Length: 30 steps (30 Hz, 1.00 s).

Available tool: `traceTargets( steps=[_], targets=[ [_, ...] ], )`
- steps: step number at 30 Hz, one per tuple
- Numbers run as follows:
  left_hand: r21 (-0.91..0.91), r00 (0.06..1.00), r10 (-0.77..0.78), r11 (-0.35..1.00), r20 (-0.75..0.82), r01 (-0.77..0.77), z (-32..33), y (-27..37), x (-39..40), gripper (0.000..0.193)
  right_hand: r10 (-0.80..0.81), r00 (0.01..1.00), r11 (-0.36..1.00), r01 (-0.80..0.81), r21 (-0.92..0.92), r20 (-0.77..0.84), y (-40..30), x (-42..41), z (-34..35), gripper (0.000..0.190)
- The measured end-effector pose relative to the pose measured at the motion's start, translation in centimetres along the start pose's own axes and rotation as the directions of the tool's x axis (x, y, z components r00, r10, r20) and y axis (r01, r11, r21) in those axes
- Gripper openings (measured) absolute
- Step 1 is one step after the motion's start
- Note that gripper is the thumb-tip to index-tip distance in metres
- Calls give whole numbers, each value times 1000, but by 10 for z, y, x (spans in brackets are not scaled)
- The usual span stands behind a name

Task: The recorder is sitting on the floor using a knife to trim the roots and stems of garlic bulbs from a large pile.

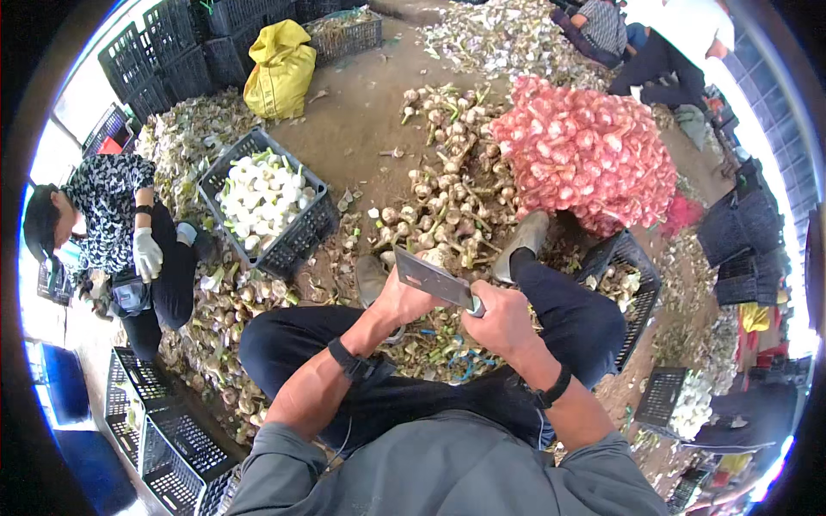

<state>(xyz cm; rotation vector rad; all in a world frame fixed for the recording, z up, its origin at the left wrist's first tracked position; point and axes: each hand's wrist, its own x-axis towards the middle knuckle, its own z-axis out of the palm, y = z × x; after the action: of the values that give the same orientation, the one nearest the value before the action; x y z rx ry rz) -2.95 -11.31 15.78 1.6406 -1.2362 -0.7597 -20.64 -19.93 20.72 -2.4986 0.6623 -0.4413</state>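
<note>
My right hand (500, 317) grips the pale green handle of a broad-bladed knife (431, 278), whose blade points up and left. My left hand (408, 298) is behind the blade, its fingers bent; the blade hides most of them, and whether it holds a garlic bulb cannot be seen. Just beyond both hands, unpeeled garlic bulbs with stems (445, 219) lie heaped on the ground between my shoes. Trimmings and bits of blue string (468, 364) lie below my hands, between my legs.
A black crate of white garlic (290, 238) stands to the left, near a seated person with a gloved hand (148, 255). A full red mesh sack (587, 155) lies beyond my right foot. Another black crate (635, 322) is beside my right knee. A yellow sack (281, 71) stands farther off.
</note>
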Motion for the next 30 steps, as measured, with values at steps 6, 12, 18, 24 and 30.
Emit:
traceTargets(
  steps=[6, 12, 18, 24, 30],
  targets=[
    [-246, 997, -46, 968, 63, 60, 10, -32, 1, 27, -77, 997, 997, 77, 28, 0, 29, 4, 22, 18],
    [-463, 969, -197, 852, 153, 246, 7, -27, 1, 37, -92, 996, 993, 91, 73, 3, 71, 9, 42, 14],
    [-385, 919, -340, 835, 200, 392, -1, -22, 17, 56, 292, 956, 954, -288, 86, -40, 101, 20, 30, 13],
    [-558, 950, -275, 770, 146, 308, 14, -44, 25, 60, 329, 944, 867, -304, 395, 4, 69, 21, 37, 12],
    [-509, 949, -186, 809, 255, 295, 11, -60, 27, 54, 15, 997, 976, -31, 217, 76, 65, 26, 40, 15]
  ],
)
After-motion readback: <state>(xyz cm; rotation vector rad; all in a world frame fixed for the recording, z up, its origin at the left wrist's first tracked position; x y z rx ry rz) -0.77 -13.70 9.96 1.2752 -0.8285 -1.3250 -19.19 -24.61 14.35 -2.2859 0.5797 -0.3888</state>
